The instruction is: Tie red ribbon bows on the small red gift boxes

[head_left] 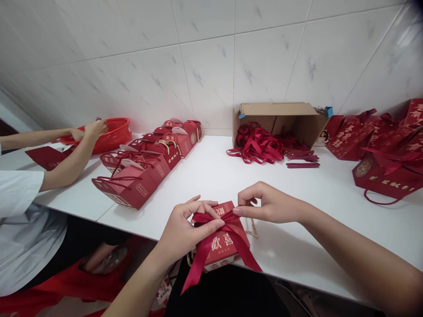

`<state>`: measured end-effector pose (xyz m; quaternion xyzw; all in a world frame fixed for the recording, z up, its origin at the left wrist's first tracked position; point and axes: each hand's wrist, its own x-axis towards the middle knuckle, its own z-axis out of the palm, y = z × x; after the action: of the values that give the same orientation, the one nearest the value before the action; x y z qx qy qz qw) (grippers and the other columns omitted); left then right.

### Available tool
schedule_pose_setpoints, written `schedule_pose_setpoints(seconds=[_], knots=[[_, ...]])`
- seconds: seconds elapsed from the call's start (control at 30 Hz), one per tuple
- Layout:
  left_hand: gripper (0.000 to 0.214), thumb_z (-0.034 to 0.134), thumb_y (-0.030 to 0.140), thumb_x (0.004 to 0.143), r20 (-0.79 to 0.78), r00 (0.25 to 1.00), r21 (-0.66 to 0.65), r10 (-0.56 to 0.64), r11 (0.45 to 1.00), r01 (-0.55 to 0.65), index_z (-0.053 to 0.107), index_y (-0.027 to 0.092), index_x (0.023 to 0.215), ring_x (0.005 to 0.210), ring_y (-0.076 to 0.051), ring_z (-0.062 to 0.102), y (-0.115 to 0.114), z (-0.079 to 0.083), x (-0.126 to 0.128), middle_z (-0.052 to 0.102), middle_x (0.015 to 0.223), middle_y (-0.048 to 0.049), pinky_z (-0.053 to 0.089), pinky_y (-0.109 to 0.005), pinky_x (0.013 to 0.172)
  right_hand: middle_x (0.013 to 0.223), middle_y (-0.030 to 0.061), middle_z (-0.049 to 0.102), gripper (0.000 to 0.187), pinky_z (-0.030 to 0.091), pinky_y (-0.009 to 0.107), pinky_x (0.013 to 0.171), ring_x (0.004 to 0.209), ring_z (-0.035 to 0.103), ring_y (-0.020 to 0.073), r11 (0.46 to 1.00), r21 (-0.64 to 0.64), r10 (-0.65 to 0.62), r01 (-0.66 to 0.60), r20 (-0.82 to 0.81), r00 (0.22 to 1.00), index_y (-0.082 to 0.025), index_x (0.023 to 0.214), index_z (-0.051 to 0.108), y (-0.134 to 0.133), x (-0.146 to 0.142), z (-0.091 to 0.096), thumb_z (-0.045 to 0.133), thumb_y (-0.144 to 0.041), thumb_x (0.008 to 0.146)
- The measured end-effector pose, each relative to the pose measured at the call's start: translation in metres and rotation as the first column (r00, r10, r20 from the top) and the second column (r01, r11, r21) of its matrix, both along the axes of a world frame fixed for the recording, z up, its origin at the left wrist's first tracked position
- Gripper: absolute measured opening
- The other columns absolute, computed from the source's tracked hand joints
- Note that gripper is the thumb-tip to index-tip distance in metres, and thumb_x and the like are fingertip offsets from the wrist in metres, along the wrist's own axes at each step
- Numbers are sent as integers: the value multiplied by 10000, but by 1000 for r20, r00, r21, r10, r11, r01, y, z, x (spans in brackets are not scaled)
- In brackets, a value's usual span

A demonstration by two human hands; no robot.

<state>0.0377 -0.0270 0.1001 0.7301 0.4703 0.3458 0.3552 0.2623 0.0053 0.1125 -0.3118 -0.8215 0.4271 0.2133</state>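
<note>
Close in front of me, at the table's near edge, lies a red gift box [228, 246] with gold characters and twisted gold cord at its sides. A dark red ribbon [206, 251] is looped into a bow across its top, with two tails hanging toward me. My left hand [188, 226] pinches the bow's left loop near the knot between thumb and forefinger. On the other side, my right hand [264, 203] grips the right loop with thumb and fingertips. The knot is partly hidden behind the left fingers.
Red gift boxes [145, 176] stand in a row left of centre. An open cardboard box [277, 109] spills red ribbons [257, 143] at the back. Ribboned boxes [386, 171] stand at right. At far left a co-worker's hands [94, 130] are at a red basin [119, 132].
</note>
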Motion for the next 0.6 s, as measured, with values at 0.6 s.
schedule_pose_setpoints(seconds=[0.6], knots=[[554, 399, 519, 862, -659, 691, 228, 299, 954, -195, 464, 228, 1328, 1385, -333, 236, 66, -83, -78, 353, 1476, -111, 183, -566, 1082, 1029, 78, 560, 322, 460, 306, 830, 916, 543, 170, 950, 278, -136, 142, -42, 990, -205, 1051, 658, -21, -15, 7, 618, -419, 813]])
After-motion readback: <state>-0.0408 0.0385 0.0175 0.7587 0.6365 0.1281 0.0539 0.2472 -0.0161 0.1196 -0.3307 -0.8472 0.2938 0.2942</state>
